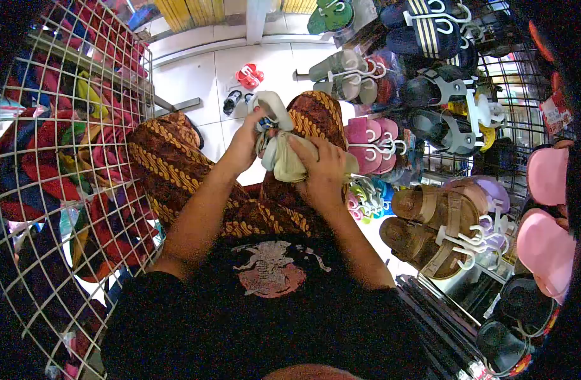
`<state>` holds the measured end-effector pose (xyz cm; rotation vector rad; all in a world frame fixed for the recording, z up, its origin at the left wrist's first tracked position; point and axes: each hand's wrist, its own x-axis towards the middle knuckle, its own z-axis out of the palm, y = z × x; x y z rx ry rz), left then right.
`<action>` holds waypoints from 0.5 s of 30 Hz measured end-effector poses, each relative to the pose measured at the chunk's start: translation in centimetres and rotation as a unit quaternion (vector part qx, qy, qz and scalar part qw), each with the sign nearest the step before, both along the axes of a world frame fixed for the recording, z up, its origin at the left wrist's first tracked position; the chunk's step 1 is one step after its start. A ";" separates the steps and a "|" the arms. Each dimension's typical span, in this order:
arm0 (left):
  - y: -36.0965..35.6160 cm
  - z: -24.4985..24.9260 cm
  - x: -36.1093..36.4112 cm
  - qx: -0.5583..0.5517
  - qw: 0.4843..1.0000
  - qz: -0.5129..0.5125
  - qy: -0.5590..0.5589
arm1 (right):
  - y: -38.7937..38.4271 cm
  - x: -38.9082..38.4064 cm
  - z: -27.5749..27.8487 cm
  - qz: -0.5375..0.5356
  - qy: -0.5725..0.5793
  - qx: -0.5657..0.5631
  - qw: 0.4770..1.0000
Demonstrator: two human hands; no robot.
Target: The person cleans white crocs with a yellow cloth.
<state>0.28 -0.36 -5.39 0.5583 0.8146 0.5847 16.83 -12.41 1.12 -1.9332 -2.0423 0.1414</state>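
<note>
Both hands meet above my lap around a pale, soft-looking bundle point(289, 158) in beige-green and white; its exact kind does not show. My left hand point(245, 140) is closed at the bundle's left side, by a whitish curved piece point(273, 107) that sticks up at the top. Across the beige part lies my right hand point(320, 166), its fingers wrapped over it from the right. Small coloured bits show between the hands. Below them are my knees in brown patterned trousers point(176, 168).
A white wire grid point(62, 209) with colourful goods behind it stands on the left. Sandals on white hangers, such as a brown pair point(430, 234) and a pink pair point(371, 142), hang on the right. Small red sandals point(249, 75) and dark ones point(231, 101) lie on the tiled floor.
</note>
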 end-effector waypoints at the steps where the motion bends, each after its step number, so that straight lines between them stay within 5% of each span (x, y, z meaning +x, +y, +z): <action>1: 0.4 -0.2 -0.5 0.012 0.996 -0.062 -0.059 | 0.1 0.1 0.1 -0.005 0.001 0.000 1.000; 2: -0.7 -0.4 0.0 0.070 0.997 -0.037 0.017 | 0.2 0.1 0.1 -0.008 0.014 0.009 1.000; 5: -1.3 2.1 1.3 0.021 0.998 0.047 0.028 | 0.7 0.1 0.1 -0.011 0.047 0.019 0.999; 6: -0.7 -1.6 0.8 0.060 0.998 0.006 -0.017 | 1.0 -0.1 0.3 -0.010 0.052 0.013 0.999; 13: -0.1 0.5 1.1 -0.111 0.987 0.056 -0.104 | 2.2 0.6 0.4 -0.055 0.081 0.005 0.995; 15: 0.0 0.8 -0.1 -0.082 0.992 -0.016 -0.095 | 3.3 1.3 1.1 -0.033 0.114 0.062 0.991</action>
